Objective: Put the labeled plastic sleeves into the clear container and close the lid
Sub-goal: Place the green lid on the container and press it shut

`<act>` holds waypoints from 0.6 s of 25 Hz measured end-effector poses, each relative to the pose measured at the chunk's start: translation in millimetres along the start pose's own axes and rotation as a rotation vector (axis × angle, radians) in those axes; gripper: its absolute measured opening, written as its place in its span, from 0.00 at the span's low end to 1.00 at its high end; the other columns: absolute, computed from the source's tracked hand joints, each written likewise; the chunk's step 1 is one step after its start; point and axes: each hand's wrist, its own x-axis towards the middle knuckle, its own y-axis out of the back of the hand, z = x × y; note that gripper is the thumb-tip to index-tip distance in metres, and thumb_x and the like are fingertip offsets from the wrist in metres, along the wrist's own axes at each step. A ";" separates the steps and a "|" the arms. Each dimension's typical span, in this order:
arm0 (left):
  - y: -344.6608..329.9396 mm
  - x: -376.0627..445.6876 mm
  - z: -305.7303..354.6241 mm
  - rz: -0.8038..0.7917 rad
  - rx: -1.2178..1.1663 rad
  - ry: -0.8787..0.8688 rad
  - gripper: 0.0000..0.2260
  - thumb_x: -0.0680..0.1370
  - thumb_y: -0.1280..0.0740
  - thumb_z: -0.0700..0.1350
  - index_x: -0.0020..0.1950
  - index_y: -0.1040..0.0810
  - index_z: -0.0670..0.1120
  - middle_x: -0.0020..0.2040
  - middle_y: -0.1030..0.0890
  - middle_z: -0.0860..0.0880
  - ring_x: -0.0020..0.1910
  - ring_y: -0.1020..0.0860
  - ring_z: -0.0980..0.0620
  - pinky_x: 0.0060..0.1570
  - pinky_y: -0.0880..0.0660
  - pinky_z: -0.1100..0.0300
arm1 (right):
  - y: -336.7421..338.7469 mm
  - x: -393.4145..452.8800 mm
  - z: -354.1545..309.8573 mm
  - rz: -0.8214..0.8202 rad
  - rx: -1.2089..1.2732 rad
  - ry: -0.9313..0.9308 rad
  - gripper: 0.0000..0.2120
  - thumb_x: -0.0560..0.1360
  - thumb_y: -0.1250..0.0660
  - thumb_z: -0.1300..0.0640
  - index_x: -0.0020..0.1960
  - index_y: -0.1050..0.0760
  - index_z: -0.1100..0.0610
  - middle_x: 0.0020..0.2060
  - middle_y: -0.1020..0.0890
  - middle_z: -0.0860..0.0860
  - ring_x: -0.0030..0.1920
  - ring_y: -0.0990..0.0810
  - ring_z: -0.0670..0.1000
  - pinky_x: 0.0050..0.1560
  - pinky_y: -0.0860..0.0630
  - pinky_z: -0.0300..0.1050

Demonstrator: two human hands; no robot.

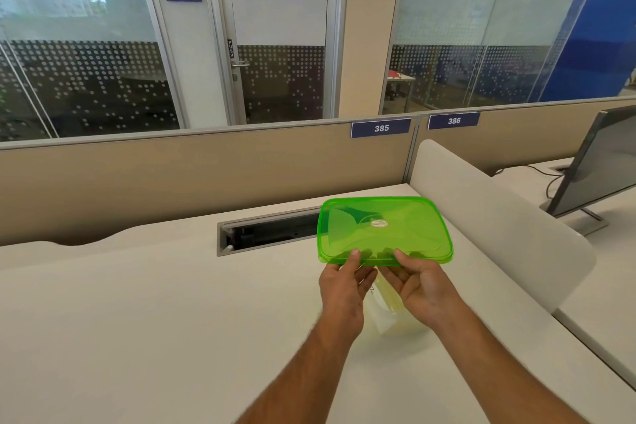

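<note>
A translucent green lid (385,231) with a small oval sticker is held level above the white desk. My left hand (344,289) and my right hand (418,289) both pinch its near edge, thumbs on top and fingers underneath. Below and between my hands lies clear plastic (387,313) with a yellowish tint, mostly hidden by my hands. I cannot tell whether it is the container, the sleeves, or both.
The white desk (137,320) has an open cable slot (268,234) just left of the lid. A beige partition (206,175) runs behind it, a rounded white divider (499,217) stands on the right, and a monitor (599,162) sits beyond.
</note>
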 end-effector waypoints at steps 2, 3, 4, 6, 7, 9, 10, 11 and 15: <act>3.1 5.9 6.7 0.037 -0.003 -0.032 0.06 0.81 0.35 0.39 0.56 0.22 0.44 0.47 0.15 0.43 0.40 0.17 0.49 0.42 0.17 0.56 | 6.8 -0.2 -4.2 0.003 0.021 0.007 0.10 0.69 0.30 0.62 0.50 0.22 0.61 0.45 0.15 0.60 0.45 0.14 0.58 0.47 0.17 0.52; 5.9 9.5 10.9 0.056 0.014 -0.043 0.06 0.81 0.36 0.39 0.56 0.22 0.44 0.47 0.15 0.43 0.41 0.17 0.49 0.42 0.18 0.56 | 13.0 1.3 -8.8 0.024 0.041 0.014 0.11 0.71 0.30 0.58 0.51 0.22 0.61 0.46 0.15 0.61 0.46 0.15 0.60 0.50 0.18 0.54; 8.8 13.1 15.3 0.073 0.039 -0.051 0.06 0.82 0.36 0.40 0.56 0.22 0.44 0.47 0.16 0.43 0.40 0.18 0.50 0.41 0.20 0.56 | 20.7 3.7 -15.8 0.052 0.055 0.018 0.13 0.73 0.31 0.53 0.52 0.22 0.61 0.47 0.16 0.61 0.48 0.15 0.61 0.53 0.19 0.56; 15.4 19.6 24.0 0.090 0.106 -0.063 0.05 0.82 0.37 0.41 0.56 0.23 0.44 0.47 0.16 0.43 0.39 0.20 0.51 0.39 0.23 0.58 | 35.0 10.0 -32.9 0.118 0.006 0.001 0.18 0.74 0.32 0.46 0.54 0.21 0.60 0.47 0.16 0.59 0.48 0.16 0.60 0.54 0.21 0.56; 19.0 23.0 27.0 0.095 0.151 -0.066 0.06 0.82 0.37 0.41 0.56 0.23 0.44 0.47 0.16 0.43 0.39 0.20 0.52 0.38 0.24 0.58 | 40.0 13.4 -41.2 0.145 -0.062 -0.005 0.18 0.74 0.32 0.46 0.53 0.21 0.59 0.45 0.16 0.57 0.46 0.16 0.58 0.52 0.20 0.54; 24.9 28.9 29.9 0.097 0.267 -0.060 0.07 0.82 0.37 0.42 0.57 0.23 0.42 0.47 0.16 0.43 0.38 0.21 0.51 0.36 0.26 0.58 | 46.4 20.6 -56.0 0.171 -0.253 -0.011 0.13 0.74 0.32 0.48 0.50 0.20 0.56 0.40 0.16 0.54 0.40 0.17 0.55 0.45 0.21 0.50; 26.5 30.7 29.8 0.087 0.326 -0.055 0.07 0.82 0.37 0.42 0.57 0.22 0.42 0.46 0.17 0.43 0.37 0.21 0.51 0.35 0.26 0.58 | 47.7 23.4 -62.3 0.168 -0.347 -0.023 0.11 0.73 0.31 0.49 0.49 0.20 0.56 0.39 0.16 0.54 0.37 0.18 0.53 0.42 0.21 0.48; 26.9 31.6 28.8 0.067 0.378 -0.049 0.07 0.82 0.38 0.42 0.57 0.22 0.42 0.45 0.17 0.44 0.37 0.22 0.52 0.35 0.27 0.59 | 48.4 26.5 -67.6 0.157 -0.434 -0.037 0.11 0.72 0.30 0.49 0.49 0.19 0.57 0.39 0.16 0.54 0.36 0.19 0.53 0.41 0.23 0.48; 21.8 33.2 21.7 -0.003 0.463 -0.043 0.08 0.82 0.39 0.42 0.53 0.20 0.44 0.44 0.16 0.44 0.40 0.19 0.49 0.39 0.21 0.56 | 47.6 39.1 -76.3 0.160 -0.858 0.040 0.15 0.69 0.24 0.50 0.48 0.16 0.59 0.41 0.15 0.55 0.39 0.18 0.55 0.42 0.21 0.50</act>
